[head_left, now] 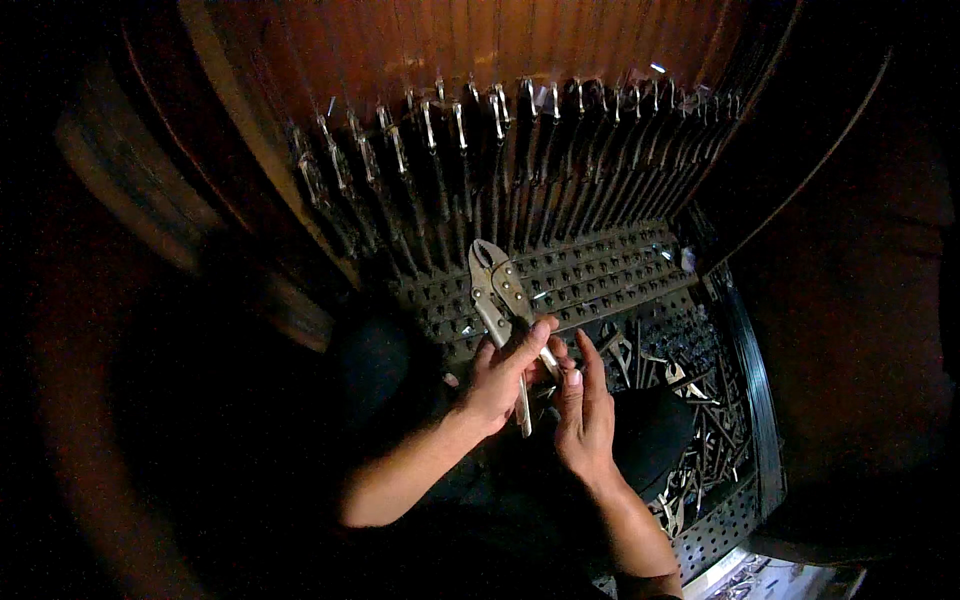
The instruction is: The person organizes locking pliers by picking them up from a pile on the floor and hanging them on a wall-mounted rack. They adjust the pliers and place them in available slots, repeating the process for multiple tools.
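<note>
A pair of metal locking pliers (500,295) is held up in front of me, its curved jaws pointing up and slightly left. My left hand (500,380) wraps around the handles, with the thumb lying across them. One handle end sticks out below the palm. My right hand (585,410) pinches the lower end of the other handle between thumb and fingers. The exact contact of its fingertips is partly hidden. The jaws look nearly closed, with a small gap between them.
Beyond the pliers lies a dark rack (600,270) with rows of small pegs or holes. Dark rods (570,170) with shiny metal ends stand in a row against a brown panel (500,40). Loose plier parts (710,430) pile up at the right, beside a perforated metal edge (715,535).
</note>
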Available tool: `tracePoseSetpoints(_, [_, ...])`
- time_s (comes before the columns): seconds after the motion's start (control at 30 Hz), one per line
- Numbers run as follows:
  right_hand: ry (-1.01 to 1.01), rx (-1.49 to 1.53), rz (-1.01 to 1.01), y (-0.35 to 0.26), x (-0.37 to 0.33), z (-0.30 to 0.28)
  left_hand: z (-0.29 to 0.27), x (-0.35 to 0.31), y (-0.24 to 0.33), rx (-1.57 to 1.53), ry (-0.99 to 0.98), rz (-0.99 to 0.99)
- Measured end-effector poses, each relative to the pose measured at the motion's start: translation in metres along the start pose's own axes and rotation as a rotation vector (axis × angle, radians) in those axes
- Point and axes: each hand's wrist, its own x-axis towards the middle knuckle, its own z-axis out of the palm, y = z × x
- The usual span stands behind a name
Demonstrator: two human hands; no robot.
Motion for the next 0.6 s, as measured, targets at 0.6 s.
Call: tracePoseSetpoints(0.6, [-0.014,0.114,-0.043,0.007,0.008,0.03,0.015,0.015,0.023,-0.041,-0.042,0.036])
